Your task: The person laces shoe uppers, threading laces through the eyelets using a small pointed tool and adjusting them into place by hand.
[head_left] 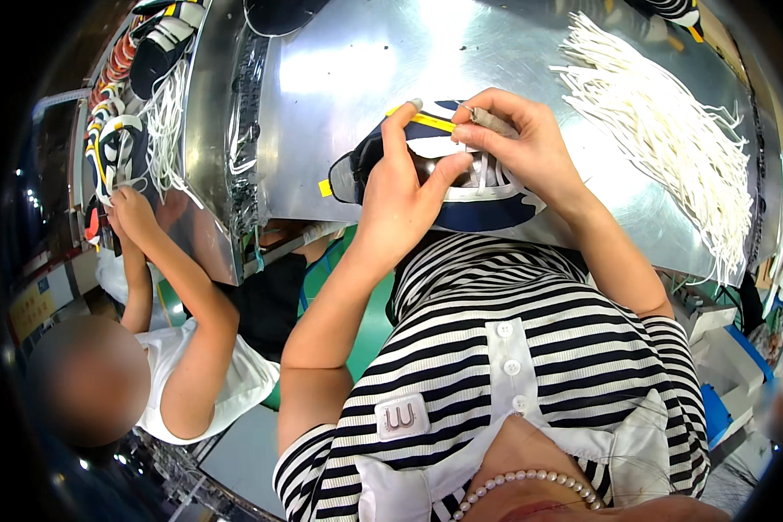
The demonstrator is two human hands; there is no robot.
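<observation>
A navy and white shoe (483, 216) with a yellow stripe lies on its side on the metal table in front of me, its toe pointing right. My left hand (400, 187) grips the shoe's upper, index finger by the yellow stripe and thumb at the lacing opening. In my right hand (531, 143) is a small awl-like tool (491, 121) with a pale wrapped handle, held between thumb and fingers. Its thin metal tip is close to the yellow stripe. A short white lace (484, 174) shows across the opening, partly hidden by my fingers.
A large bundle of white shoelaces (661, 143) lies on the table (339, 113) at the right. On the left a co-worker's hands (130, 209) work at another shoe (117, 152), near more shoes and laces (167, 122). A dark shoe part (287, 13) sits at the far edge.
</observation>
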